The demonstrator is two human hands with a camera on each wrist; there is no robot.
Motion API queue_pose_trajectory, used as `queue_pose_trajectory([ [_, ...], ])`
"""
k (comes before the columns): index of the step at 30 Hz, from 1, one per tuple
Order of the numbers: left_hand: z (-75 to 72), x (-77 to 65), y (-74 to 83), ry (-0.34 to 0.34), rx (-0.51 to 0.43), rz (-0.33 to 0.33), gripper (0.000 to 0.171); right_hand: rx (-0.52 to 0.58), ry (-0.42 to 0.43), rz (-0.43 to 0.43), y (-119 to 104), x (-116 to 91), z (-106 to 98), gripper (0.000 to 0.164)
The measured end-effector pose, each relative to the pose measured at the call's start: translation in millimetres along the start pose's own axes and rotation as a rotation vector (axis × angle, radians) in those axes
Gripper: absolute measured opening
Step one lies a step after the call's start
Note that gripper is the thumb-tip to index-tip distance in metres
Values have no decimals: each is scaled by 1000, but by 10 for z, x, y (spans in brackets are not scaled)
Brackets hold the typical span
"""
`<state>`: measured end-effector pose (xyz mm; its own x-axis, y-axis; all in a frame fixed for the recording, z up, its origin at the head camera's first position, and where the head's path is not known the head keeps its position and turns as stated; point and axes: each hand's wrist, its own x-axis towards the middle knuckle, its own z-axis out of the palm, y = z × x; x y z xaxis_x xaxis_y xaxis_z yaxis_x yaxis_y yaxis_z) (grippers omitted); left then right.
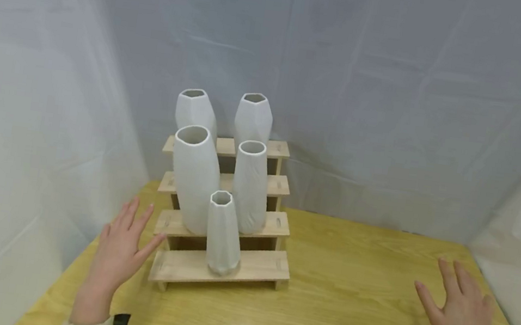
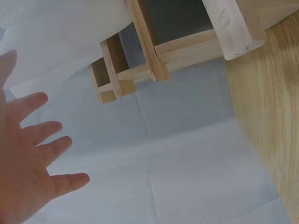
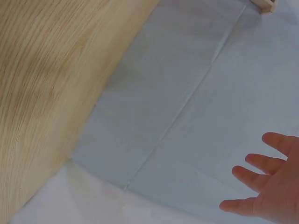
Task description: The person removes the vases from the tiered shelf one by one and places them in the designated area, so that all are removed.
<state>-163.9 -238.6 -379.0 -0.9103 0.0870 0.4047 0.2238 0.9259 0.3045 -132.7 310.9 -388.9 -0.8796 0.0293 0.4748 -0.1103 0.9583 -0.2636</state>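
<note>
A stepped wooden rack (image 1: pixel 257 263) stands left of centre on the table in the head view, bearing several white vases. Alone on the lowest step is a small faceted vase (image 1: pixel 222 237). Behind it stand a wide tall vase (image 1: pixel 195 181) and a slimmer textured vase (image 1: pixel 251 189). Two angular vases, one at left (image 1: pixel 195 110) and one at right (image 1: pixel 253 120), are at the back, their lower parts partly hidden. My left hand (image 1: pixel 117 253) is spread beside the rack's left side, holding nothing. Far to the right, my right hand (image 1: pixel 460 315) is also spread above the table, holding nothing.
The yellowish wooden table (image 1: pixel 347 289) extends between the rack and my right hand. Pale sheeting (image 1: pixel 370 116) hangs behind it and along both sides. A dark band (image 1: pixel 121 324) sits at my left wrist by the sleeve.
</note>
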Motion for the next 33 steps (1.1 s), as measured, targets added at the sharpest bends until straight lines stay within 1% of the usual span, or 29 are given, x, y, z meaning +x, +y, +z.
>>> queue_pose_trajectory([
  [7,9,6,-3,119,0,49,56,75,40,-28,-54,19,-4,63],
  [9,17,4,-7,149,13,65,53,83,57,-34,-66,20,1,62],
  [13,38,-9,-23,186,27,83,47,74,111,-53,-95,15,19,56],
  [16,48,-16,-36,193,29,87,44,66,131,-48,-117,5,33,52],
  [22,71,-14,-57,202,31,85,46,75,98,-2,-157,-8,47,52],
  [25,92,-6,-70,206,12,77,48,102,80,16,-189,-2,51,53],
  [29,145,7,-98,189,-48,41,49,144,48,33,-253,22,60,53],
  [33,236,46,-156,191,-163,13,48,192,20,35,-326,59,77,53],
])
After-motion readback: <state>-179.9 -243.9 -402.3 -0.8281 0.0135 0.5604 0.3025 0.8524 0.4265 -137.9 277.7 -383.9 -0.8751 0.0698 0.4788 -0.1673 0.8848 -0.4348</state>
